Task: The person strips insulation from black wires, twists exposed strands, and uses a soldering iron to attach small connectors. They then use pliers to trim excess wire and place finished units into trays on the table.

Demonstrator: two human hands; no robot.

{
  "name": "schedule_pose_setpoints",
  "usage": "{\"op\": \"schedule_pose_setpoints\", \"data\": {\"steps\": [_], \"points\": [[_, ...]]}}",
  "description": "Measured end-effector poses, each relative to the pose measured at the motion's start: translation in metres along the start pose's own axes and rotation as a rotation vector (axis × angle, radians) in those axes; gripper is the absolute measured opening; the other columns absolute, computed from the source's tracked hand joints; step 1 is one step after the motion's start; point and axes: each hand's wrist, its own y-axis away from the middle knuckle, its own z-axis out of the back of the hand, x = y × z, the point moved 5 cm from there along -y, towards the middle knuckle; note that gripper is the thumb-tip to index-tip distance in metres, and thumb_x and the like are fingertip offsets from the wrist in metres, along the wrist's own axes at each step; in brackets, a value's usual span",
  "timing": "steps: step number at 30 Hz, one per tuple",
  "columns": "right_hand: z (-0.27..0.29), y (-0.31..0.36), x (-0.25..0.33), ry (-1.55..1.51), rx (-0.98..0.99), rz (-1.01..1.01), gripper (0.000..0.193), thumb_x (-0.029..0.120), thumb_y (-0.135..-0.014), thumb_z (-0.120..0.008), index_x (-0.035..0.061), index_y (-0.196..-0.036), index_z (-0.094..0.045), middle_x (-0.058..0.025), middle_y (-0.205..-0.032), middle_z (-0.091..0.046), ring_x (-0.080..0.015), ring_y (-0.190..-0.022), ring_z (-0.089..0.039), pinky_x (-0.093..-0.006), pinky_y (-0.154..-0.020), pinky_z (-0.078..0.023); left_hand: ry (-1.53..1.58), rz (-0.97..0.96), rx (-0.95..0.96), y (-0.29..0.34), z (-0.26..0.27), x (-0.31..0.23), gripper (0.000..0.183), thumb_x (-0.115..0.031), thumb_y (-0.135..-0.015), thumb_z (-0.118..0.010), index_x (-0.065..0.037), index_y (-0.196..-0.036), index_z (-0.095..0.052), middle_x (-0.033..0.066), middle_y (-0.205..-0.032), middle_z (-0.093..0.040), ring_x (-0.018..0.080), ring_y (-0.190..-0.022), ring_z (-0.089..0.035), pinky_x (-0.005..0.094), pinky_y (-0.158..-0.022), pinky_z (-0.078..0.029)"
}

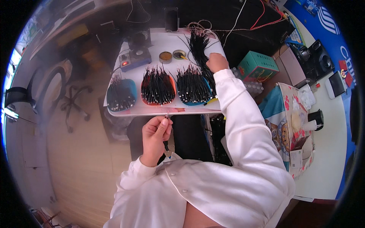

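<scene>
My left hand [155,131] is at the table's front edge, thumb and fingers pinched on a short black cable [166,145]. Thin bare wire ends stick up above its fingertips. My right hand [217,62] reaches across the table with curled fingers against a thick bundle of black cables [198,43]; its fingertips are partly hidden. Between the hands, many short black cables with reddish wire ends and light tips lie in a blue tray [133,90], an orange tray [174,88] and another blue tray [208,86].
A blue-grey box with a red light [137,59] stands at the table's left, near a brown-filled tin [165,57] and a dark tin [179,54]. To the right are a green box [258,65] and a cloth-covered surface [279,114]. An office chair [72,99] stands left.
</scene>
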Motion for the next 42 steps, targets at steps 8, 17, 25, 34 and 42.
{"op": "schedule_pose_setpoints", "data": {"steps": [8,17,25,34,42], "points": [[0.158,0.104,0.013,-0.464,-0.193,0.235,0.012,0.008,-0.081,-0.063,-0.0006,-0.079,-0.056,-0.0116,-0.068,-0.059,-0.0202,-0.059,-0.058,-0.0306,-0.057,-0.045,0.199,0.055,0.056,-0.013,-0.020,-0.007,0.016,-0.015,-0.101,-0.048,-0.002,-0.099,-0.057,0.0117,-0.100,-0.066,0.0191,-0.084,-0.066,0.0287,-0.074,-0.055],[0.119,0.291,0.133,-0.773,0.221,0.461,0.013,0.004,-0.081,-0.066,0.0007,-0.081,-0.053,-0.0120,-0.077,-0.053,-0.0255,-0.061,-0.060,-0.0342,-0.056,-0.048,0.304,-0.147,0.100,-0.047,-0.031,-0.074,0.016,-0.016,-0.101,-0.047,-0.003,-0.095,-0.055,0.0141,-0.123,-0.061,0.0222,-0.085,-0.069,0.0279,-0.065,-0.056],[0.075,0.283,0.162,-1.017,0.531,0.610,0.011,0.014,-0.089,-0.062,0.0030,-0.090,-0.061,-0.0085,-0.083,-0.061,-0.0212,-0.071,-0.062,-0.0304,-0.065,-0.049,0.004,-0.423,0.037,0.017,-0.007,-0.100,0.015,-0.009,-0.100,-0.048,0.001,-0.095,-0.058,0.0119,-0.101,-0.065,0.0049,-0.053,-0.037,0.0176,-0.048,-0.029],[0.135,0.206,0.178,-1.662,0.613,0.331,0.016,0.011,-0.091,-0.066,-0.0024,-0.097,-0.064,-0.0015,-0.086,-0.066,-0.0048,-0.074,-0.059,-0.0191,-0.067,-0.048,-0.015,-0.335,0.113,0.044,-0.013,-0.073,0.017,-0.011,-0.099,-0.050,0.003,-0.095,-0.059,0.0123,-0.101,-0.066,0.0056,-0.054,-0.041,0.0193,-0.048,-0.032],[0.128,0.206,0.180,-1.681,0.583,0.264,0.013,0.008,-0.090,-0.067,-0.0028,-0.095,-0.063,-0.0033,-0.086,-0.065,-0.0073,-0.073,-0.061,-0.0208,-0.066,-0.049,0.014,-0.260,0.007,0.041,-0.005,-0.072,0.018,-0.014,-0.100,-0.051,0.001,-0.098,-0.061,0.0122,-0.101,-0.069,0.0123,-0.068,-0.063,0.0203,-0.052,-0.040]]}}
